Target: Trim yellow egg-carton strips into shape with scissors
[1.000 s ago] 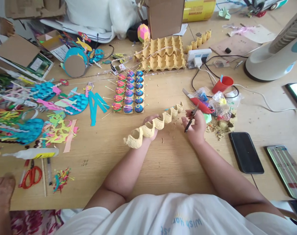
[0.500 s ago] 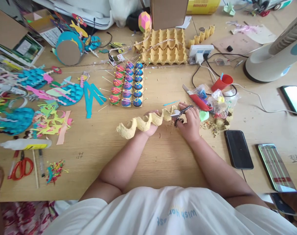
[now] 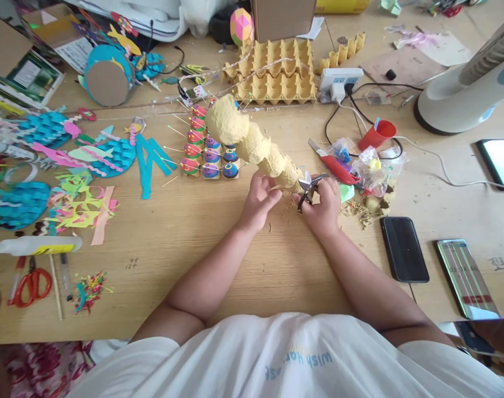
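A yellow strip of egg-carton cups (image 3: 255,145) is raised at a slant, rounded cup bottoms showing, its far end covering part of the painted cups behind. My left hand (image 3: 260,200) grips the strip from below near its right end; the fingertips are partly hidden behind it. Dark-handled scissors (image 3: 308,190) are in my right hand (image 3: 324,204), with their blades against the strip's right end. Whether the blades are cutting into the carton I cannot make out. Beyond the strip stand rows of painted cups (image 3: 192,150) in red, purple and blue, with pins sticking out sideways.
Yellow egg trays (image 3: 276,72) lie at the back. To the right are a red utility knife (image 3: 338,166), a red cup (image 3: 377,135), plastic bags, carton scraps and two phones (image 3: 405,249). Paper crafts (image 3: 110,157), a glue bottle (image 3: 36,244) and orange-handled scissors (image 3: 33,284) lie left.
The strip has turned from nearly level, hollows up, to slanting away with its cup bottoms showing. My left hand has shifted from under its middle to nearer its right end.
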`<state>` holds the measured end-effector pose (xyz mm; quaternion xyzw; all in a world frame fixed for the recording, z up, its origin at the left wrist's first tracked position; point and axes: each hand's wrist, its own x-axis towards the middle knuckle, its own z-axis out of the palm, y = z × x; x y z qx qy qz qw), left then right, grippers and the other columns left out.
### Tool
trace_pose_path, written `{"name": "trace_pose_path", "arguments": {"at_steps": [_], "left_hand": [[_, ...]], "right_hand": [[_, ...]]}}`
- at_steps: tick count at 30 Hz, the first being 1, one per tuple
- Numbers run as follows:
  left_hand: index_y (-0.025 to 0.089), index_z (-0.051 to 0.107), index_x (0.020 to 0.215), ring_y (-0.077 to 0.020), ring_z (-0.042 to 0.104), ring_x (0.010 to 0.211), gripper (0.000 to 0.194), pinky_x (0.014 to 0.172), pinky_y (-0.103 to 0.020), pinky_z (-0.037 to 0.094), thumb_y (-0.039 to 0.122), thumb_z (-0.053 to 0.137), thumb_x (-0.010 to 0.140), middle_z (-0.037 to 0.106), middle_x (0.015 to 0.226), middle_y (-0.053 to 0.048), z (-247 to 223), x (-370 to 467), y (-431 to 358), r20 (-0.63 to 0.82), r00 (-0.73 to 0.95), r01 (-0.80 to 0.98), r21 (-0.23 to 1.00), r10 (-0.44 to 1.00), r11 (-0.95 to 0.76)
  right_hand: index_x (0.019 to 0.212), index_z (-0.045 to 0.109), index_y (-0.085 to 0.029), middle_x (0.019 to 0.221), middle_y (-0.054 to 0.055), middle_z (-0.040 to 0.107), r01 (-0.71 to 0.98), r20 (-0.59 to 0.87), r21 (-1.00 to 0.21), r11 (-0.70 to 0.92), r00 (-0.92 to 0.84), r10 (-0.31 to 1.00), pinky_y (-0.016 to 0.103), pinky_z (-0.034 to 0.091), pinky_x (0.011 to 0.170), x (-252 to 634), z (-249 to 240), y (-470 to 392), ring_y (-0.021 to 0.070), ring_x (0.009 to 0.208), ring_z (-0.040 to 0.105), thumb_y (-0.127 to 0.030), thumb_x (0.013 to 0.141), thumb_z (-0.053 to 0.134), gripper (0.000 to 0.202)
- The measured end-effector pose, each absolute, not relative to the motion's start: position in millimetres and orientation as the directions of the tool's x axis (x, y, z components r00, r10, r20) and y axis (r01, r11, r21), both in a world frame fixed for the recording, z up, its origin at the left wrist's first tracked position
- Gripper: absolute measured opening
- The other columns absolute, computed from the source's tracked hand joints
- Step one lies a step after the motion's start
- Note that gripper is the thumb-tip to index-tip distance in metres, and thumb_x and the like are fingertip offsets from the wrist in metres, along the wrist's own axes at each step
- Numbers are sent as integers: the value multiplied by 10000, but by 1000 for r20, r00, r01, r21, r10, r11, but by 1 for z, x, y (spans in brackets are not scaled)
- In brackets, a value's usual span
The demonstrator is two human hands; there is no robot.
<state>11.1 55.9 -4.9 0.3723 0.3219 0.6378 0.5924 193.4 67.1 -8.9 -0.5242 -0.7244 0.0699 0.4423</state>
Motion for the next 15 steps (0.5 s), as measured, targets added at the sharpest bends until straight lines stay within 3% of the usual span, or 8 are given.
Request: {"name": "trace_pose_path", "arguments": {"at_steps": [6,11,15], "left_hand": [[319,657,1214,-237,746,1173,587,1057,-394,554,548,950,760,782,1225,-51,-12,15,54,159,-109,-389,901,981,-190],[333,648,1293,-235,743,1224,567,1097,-394,555,557,894,834,771,1277,-67,-9,13,53,242,-240,-307,900,940,-310],[333,601,1396,-269,690,1364,664,1186,-427,522,596,868,848,742,1348,-97,-10,11,52,256,-284,-257,908,924,-331]], "right_hand": [[1043,623,-261,1034,104,746,705,582,-504,500,-150,799,457,514,853,190,-11,65,306,965,667,-427,933,718,220],[890,523,-272,926,97,692,727,576,-543,421,-42,816,429,494,779,191,-14,66,286,890,634,-484,935,706,284],[767,451,-279,794,58,647,694,482,-582,424,-126,867,383,447,687,191,-10,63,241,753,593,-469,910,698,342]]}}
